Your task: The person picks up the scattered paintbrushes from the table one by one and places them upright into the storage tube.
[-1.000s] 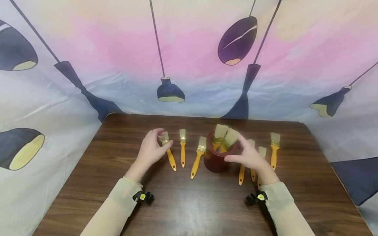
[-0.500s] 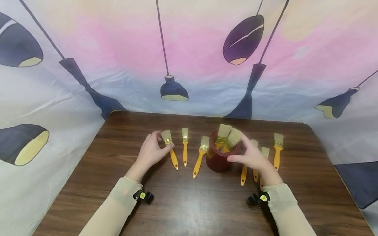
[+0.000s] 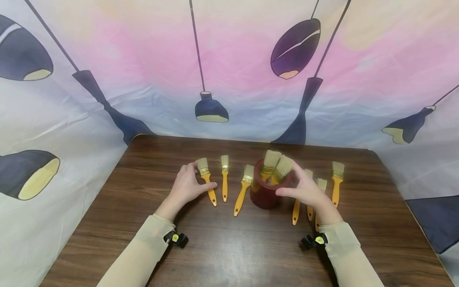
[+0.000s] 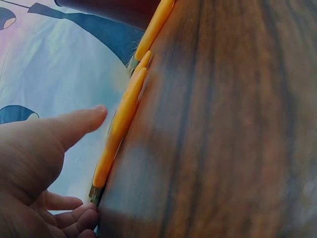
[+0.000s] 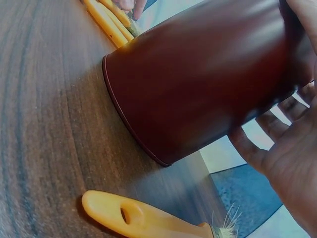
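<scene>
Left hand (image 3: 186, 185) lowered onto the leftmost yellow-handled flat paintbrush (image 3: 206, 180) since a second ago.
That brush (flat on the dark wooden table (image 3: 229, 247)) is pinched at its ferrule; the dark red round cup (image 3: 266, 190) is clasped by the right hand (image 3: 304, 189).

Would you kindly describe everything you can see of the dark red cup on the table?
The dark red cup is a smooth, glossy, slightly tapered round holder, leather-like or plastic, with a thin seam round its base. It stands upright on the wooden table, mid-row among the yellow-handled brushes. Two brushes stand inside, bristles up. The right hand curls around its right side near the rim.
</scene>
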Tool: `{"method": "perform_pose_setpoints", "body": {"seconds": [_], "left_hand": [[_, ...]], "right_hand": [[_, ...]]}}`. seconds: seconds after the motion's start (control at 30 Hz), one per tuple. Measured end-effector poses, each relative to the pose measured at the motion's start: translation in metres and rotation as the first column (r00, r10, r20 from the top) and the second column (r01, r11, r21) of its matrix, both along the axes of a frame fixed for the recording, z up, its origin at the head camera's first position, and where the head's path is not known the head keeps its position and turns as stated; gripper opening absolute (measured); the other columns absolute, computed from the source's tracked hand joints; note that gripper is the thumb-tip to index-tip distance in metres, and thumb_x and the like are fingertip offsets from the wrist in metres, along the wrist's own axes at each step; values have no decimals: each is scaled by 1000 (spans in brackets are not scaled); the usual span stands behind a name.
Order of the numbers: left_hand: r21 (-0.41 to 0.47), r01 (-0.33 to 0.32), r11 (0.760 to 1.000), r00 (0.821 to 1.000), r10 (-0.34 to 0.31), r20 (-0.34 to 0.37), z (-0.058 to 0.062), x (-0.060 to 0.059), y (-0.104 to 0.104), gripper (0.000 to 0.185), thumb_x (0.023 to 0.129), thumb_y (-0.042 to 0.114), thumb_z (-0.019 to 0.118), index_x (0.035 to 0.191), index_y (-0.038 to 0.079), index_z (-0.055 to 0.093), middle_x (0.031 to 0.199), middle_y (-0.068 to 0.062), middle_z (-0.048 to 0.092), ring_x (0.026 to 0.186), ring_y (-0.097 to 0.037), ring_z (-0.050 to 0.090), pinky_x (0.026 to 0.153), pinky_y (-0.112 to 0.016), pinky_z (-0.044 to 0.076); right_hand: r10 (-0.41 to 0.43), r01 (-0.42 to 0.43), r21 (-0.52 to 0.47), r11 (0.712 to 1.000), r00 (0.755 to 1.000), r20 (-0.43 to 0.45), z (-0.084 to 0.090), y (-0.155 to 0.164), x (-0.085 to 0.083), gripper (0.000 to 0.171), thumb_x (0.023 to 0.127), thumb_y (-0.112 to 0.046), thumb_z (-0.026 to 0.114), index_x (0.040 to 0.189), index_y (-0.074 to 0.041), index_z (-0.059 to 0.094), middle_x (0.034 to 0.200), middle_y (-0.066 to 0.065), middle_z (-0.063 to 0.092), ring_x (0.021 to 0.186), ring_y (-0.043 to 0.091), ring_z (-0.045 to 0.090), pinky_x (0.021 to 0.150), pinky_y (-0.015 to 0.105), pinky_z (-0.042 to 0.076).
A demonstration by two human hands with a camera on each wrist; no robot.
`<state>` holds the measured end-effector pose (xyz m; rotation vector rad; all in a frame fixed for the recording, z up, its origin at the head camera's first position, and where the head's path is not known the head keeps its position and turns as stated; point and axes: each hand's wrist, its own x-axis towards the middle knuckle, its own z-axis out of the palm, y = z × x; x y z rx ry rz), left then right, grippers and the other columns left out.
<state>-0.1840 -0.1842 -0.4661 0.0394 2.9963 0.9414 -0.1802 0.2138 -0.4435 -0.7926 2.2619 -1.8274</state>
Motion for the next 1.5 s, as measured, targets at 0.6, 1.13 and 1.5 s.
{"method": "perform_pose_setpoints", "body": {"seconds": [0.6,1.13,1.5], "left_hand": [[-24,58,998,998,-59,-15,5,-6,-15,35,94,10,80,123,-7,70,101,-13,65,91,-30,60,85,-48,52],[-15,59,998,997,-58,57,14,-4,-18,33,92,17,78,117,-4,74,92,-7,68,78,-22,61,70,-34,51],[29,77,997,997,-76,-27,-36,-28,-39,16,87,21,77,94,8,69,78,-2,62,65,-20,57,56,-33,46]], "right_hand": [[-20,20,20,1000,1000,-1,-2,1,-1,100,86,-1,90,169,-7,33,157,20,48,134,10,55,106,21,51],[-35,36,58,998,999,-20,-3,4,-1,99,87,-6,91,169,-8,34,159,20,48,139,8,49,110,17,43],[-33,33,60,998,999,-14,-4,3,-1,99,87,-5,90,169,-8,34,161,20,47,141,9,47,111,16,41]]}}
